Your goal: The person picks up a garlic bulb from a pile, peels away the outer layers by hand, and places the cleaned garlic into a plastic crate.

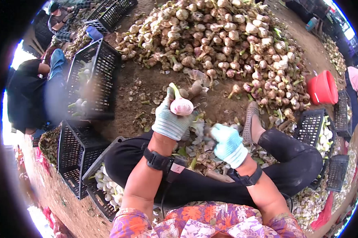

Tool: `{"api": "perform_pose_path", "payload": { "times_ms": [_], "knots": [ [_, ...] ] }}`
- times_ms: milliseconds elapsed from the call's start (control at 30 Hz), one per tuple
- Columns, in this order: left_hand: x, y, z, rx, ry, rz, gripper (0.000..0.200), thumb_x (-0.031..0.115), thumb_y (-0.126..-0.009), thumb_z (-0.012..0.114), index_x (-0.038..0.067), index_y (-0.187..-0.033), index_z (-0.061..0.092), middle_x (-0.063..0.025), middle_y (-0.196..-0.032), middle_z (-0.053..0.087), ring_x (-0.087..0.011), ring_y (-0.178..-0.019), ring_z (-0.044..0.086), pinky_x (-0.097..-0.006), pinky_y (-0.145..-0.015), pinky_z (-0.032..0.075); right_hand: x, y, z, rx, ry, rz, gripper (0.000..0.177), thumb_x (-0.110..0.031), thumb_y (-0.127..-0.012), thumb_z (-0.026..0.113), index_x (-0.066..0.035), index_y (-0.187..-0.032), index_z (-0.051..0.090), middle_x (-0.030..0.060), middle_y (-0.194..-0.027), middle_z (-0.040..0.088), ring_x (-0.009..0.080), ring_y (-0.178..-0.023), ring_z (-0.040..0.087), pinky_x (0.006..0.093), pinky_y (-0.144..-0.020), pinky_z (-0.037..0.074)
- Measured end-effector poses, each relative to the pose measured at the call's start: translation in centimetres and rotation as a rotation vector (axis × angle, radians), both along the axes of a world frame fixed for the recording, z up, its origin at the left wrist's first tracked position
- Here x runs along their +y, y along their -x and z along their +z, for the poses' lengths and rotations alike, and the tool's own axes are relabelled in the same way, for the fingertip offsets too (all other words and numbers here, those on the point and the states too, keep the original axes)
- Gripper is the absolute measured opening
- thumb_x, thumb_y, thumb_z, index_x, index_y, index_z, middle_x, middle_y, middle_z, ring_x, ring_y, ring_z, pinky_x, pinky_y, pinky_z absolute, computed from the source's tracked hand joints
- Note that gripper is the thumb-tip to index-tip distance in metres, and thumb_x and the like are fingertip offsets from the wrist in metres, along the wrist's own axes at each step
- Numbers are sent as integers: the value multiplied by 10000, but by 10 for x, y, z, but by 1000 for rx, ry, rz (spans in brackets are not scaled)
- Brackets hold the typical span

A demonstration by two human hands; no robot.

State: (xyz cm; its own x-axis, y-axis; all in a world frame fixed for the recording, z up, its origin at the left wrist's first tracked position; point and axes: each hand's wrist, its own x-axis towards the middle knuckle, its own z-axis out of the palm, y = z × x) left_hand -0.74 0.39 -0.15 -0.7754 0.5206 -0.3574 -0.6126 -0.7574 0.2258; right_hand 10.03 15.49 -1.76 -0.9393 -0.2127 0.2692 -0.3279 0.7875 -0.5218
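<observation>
My left hand [172, 122], in a pale knitted glove with dirty fingertips, holds a garlic bulb [182, 107]. The bulb is pinkish white, and its short green stem points up and to the left. To the right and lower, my right hand [229, 146] is closed in a light blue and white glove, apart from the bulb. Whatever its curled fingers grip is hidden. Under both hands, loose garlic skins and trimmings [199, 148] lie between my legs.
A large heap of unpeeled garlic [226, 39] rises in front. Black crates [101, 85] stand at the left; another crate [308, 127] with trimmed garlic is by my knee. Beyond it is a red bucket [322, 88]. Other people sit at the left [26, 89] and right edges.
</observation>
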Motion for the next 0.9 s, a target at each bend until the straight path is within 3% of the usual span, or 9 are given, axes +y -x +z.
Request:
{"api": "perform_pose_path", "payload": {
  "times_ms": [100, 200, 267, 300, 333, 400, 667, 800, 900],
  "knots": [
    [-8, -5, 40, 12, 157, 145, 266, 335, -803, 566, 71, -777, 568, -78, -731, 593, -205, -720, 583, -311, -642, 476, 12, 4, -10, -202, 124, -73, 323, 5, -645, 562, -48, -963, 575, 119, -777, 572, 300, -688, 575, 345, -591, 462],
    [-99, 14, 38, 590, -498, -131, 152, 86, -829, 448, 109, -797, 594, 41, -674, 560, -81, -512, 512, -229, -441, 445, 31, 9, -28, -21, 190, -188, 274, 4, -644, 540, -52, -911, 572, 118, -811, 566, 293, -694, 575, 330, -590, 465],
    [-45, 7, 114, 917, -1265, -29, 200, 125, -861, 418, 123, -771, 597, 55, -631, 554, -38, -461, 459, -213, -386, 377, 38, 12, -25, -254, 485, -367, 289, 43, -689, 486, -34, -950, 582, 120, -729, 575, 275, -634, 568, 306, -577, 454],
    [-57, 6, 105, 835, -1017, 77, 215, 143, -869, 413, 132, -755, 595, 52, -609, 541, -43, -445, 437, -200, -373, 329, 42, 18, -32, -100, 523, -353, 298, 65, -720, 446, -13, -972, 585, 110, -682, 589, 213, -586, 552, 274, -558, 435],
    [-72, 5, 92, 745, -769, 173, 231, 162, -876, 409, 140, -739, 594, 48, -586, 528, -48, -428, 416, -186, -359, 281, 50, 21, -34, -441, 796, -424, 253, 46, -732, 459, -6, -940, 593, 98, -729, 614, 158, -605, 547, 264, -568, 432],
    [-59, 3, 77, 472, -60, 318, 301, 354, -867, 431, 103, -799, 583, -48, -801, 516, -165, -691, 454, -266, -539, 352, 63, 30, -54, -415, 691, -476, 209, 35, -747, 460, -4, -893, 605, 91, -738, 622, 130, -624, 545, 253, -579, 429],
    [-5, -6, 24, 180, 91, -154, 448, 445, -836, 463, 15, -932, 547, -178, -974, 555, -280, -856, 551, -409, -782, 433, 127, 72, -128, -452, 255, -772, 175, -88, -741, 529, -20, -885, 603, 196, -748, 597, 338, -715, 574, 371, -636, 442],
    [1, 1, 5, 165, 575, -140, 301, 254, -834, 539, -31, -930, 556, -144, -887, 605, -206, -776, 597, -299, -707, 483, 149, 122, -141, -571, -326, -466, 395, -112, -750, 508, -172, -1140, 497, 132, -1223, 432, 346, -1033, 476, 398, -832, 420],
    [8, 6, -9, 130, 806, -291, 196, 127, -825, 523, -22, -942, 571, -84, -864, 606, -133, -741, 571, -250, -681, 458, 161, 149, -185, -463, -554, -287, 370, -94, -769, 481, -200, -1123, 510, 95, -1279, 380, 341, -1049, 461, 433, -813, 427]
  ]
}}
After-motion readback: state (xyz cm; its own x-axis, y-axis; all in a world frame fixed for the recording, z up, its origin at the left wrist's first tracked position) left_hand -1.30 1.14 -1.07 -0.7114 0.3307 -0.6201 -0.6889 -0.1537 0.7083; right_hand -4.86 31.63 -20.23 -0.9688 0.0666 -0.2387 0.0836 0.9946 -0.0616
